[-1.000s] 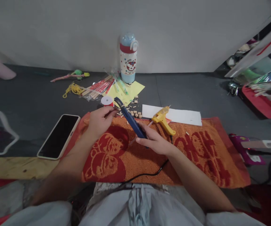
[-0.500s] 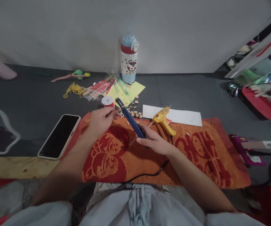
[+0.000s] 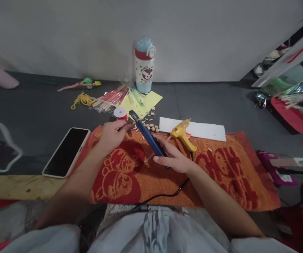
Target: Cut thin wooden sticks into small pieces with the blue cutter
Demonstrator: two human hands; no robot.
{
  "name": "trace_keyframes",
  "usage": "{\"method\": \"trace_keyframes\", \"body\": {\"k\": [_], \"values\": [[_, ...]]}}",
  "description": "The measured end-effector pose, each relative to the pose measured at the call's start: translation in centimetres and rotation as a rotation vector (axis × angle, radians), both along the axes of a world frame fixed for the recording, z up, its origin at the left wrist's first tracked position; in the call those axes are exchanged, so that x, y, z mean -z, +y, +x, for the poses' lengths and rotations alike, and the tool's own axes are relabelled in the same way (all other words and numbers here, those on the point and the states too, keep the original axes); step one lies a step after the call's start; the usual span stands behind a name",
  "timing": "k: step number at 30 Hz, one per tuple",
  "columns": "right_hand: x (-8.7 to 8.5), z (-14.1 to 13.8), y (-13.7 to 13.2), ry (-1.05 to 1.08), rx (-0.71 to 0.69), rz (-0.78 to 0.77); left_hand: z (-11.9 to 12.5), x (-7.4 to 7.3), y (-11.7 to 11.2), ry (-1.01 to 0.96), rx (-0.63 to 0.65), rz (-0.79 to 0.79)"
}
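My right hand (image 3: 175,156) is wrapped round blue-handled pliers (image 3: 151,138), tilted with the dark jaws (image 3: 133,115) up and to the left. The thumb lies along the near side of the handles. My left hand (image 3: 116,133) is closed in a pinch just left of the jaws; what its fingertips hold is too small to make out. Beyond the pliers lie many small cut wood pieces (image 3: 153,128). A spool of red thread (image 3: 120,113) stands behind my left fingers. Under both hands spreads an orange and red towel (image 3: 151,186).
A yellow glue gun (image 3: 181,133) rests on the towel and a white strip (image 3: 206,130), its black cord running forward. A phone (image 3: 66,153) lies left. Behind are a bottle (image 3: 144,66), yellow paper (image 3: 154,99), bagged sticks (image 3: 111,98) and yellow string (image 3: 83,100).
The pliers have turned slightly in my right hand, and their handle ends have shifted a little right and down. My left hand has hardly moved.
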State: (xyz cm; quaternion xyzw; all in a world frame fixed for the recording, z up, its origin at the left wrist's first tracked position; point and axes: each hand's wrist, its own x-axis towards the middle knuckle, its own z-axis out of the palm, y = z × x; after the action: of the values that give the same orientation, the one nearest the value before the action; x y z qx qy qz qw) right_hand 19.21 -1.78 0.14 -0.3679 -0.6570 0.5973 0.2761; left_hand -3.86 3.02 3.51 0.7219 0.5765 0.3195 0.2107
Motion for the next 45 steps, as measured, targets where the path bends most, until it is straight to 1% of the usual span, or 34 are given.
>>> {"method": "trace_keyframes", "body": {"k": [5,9,14,21,25,30,34,38,42,45], "values": [[-0.1,-0.1,0.1,-0.072,-0.01,0.061,-0.2,0.5,0.1,0.021,-0.031,0.041],[0.0,-0.2,0.2,-0.102,-0.021,0.107,-0.1,0.7,0.2,0.061,-0.059,0.053],[0.1,-0.3,0.3,-0.114,-0.028,0.093,0.1,0.7,0.2,0.108,-0.058,0.069],[0.2,-0.2,0.3,-0.109,-0.016,0.089,0.1,0.8,0.1,0.107,-0.05,0.081],[0.1,-0.1,0.3,-0.093,-0.004,0.052,0.1,0.9,0.1,0.114,-0.035,0.088],[-0.3,-0.1,0.3,-0.057,-0.015,0.046,-0.1,1.2,0.0,0.138,-0.054,0.172],[-0.1,0.0,0.3,0.001,-0.03,-0.016,-0.2,1.4,0.0,0.168,-0.048,0.223],[0.1,0.0,0.4,0.091,-0.027,-0.107,-0.2,1.4,0.0,0.174,-0.046,0.227],[-0.5,-0.2,0.3,0.222,-0.05,-0.225,-0.2,1.3,-0.1,0.13,-0.033,0.225],[-0.9,-0.3,0.2,0.256,-0.033,-0.268,-0.2,1.2,-0.1,0.121,-0.032,0.217]]}}
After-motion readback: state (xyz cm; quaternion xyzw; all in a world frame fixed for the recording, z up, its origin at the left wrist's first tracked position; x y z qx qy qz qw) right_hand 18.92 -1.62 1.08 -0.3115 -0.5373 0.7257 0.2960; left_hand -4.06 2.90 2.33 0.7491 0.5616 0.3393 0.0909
